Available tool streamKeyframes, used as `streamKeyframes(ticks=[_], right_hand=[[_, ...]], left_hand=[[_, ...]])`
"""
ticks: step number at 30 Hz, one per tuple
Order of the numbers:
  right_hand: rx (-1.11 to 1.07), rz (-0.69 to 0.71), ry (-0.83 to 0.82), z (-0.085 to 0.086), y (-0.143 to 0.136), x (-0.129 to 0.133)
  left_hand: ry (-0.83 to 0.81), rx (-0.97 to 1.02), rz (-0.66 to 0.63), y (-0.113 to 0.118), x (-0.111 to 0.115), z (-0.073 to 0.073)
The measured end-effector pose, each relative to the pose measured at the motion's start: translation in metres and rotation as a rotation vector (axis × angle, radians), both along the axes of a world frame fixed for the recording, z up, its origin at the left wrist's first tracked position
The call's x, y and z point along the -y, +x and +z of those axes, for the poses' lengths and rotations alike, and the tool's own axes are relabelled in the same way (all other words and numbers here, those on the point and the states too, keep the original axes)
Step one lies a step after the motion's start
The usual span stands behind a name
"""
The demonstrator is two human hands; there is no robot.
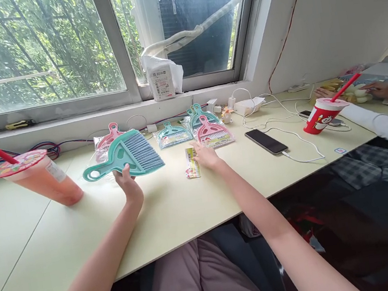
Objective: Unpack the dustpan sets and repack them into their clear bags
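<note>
A teal toy dustpan and brush set [123, 157] is held tilted above the table by my left hand [127, 183], with the thumb on its front and the grey-blue bristles facing right. My right hand [205, 155] rests at the edge of a small printed card [191, 164] lying on the table; its fingertips touch or overlap the card's right side. Just beyond that hand lies a pink wrapped dustpan and brush set [211, 132]. Teal sets [173, 135] in clear wrapping lie nearby, and another pink set [108, 138] is partly hidden behind the held one.
A tall drink cup [48, 179] leans at left. On the right are a charging phone [266, 141], white cables and a red cup [324, 115] with a straw. Another person's hands [382, 90] work at far right. A tissue pack [162, 81] stands on the sill.
</note>
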State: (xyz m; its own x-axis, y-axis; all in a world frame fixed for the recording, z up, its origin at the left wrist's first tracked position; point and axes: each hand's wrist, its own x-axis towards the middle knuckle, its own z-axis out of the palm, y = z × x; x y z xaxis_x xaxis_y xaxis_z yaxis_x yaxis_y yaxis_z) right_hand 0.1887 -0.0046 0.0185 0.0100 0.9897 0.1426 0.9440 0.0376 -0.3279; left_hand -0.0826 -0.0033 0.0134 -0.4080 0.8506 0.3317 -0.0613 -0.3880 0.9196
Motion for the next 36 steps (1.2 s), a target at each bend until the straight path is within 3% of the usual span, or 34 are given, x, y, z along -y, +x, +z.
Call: streamKeyframes(ticks=[3,6,9,13,19,25,36], right_hand=[[0.025,-0.011,0.188,0.001,-0.008,0.003],[-0.027,0.186,0.410,0.007,-0.022,0.010],[-0.046,0.358,0.566,0.012,-0.041,0.023],[0.042,0.316,0.629,0.011,-0.060,0.034],[0.129,0.395,0.521,0.007,-0.069,0.035],[-0.051,0.438,0.175,0.014,-0.068,0.034],[-0.322,0.371,0.036,0.012,-0.062,0.023]], left_hand=[[-0.024,0.069,-0.044,0.004,0.006,0.005],[-0.004,-0.024,-0.098,0.012,0.013,0.009],[0.043,-0.087,-0.240,0.022,0.023,0.011],[0.050,-0.161,-0.354,0.030,0.032,0.010],[-0.041,-0.288,-0.468,0.023,0.027,0.007],[-0.258,-0.368,-0.731,0.020,0.018,0.001],[-0.419,-0.280,-0.795,0.015,0.012,-0.001]])
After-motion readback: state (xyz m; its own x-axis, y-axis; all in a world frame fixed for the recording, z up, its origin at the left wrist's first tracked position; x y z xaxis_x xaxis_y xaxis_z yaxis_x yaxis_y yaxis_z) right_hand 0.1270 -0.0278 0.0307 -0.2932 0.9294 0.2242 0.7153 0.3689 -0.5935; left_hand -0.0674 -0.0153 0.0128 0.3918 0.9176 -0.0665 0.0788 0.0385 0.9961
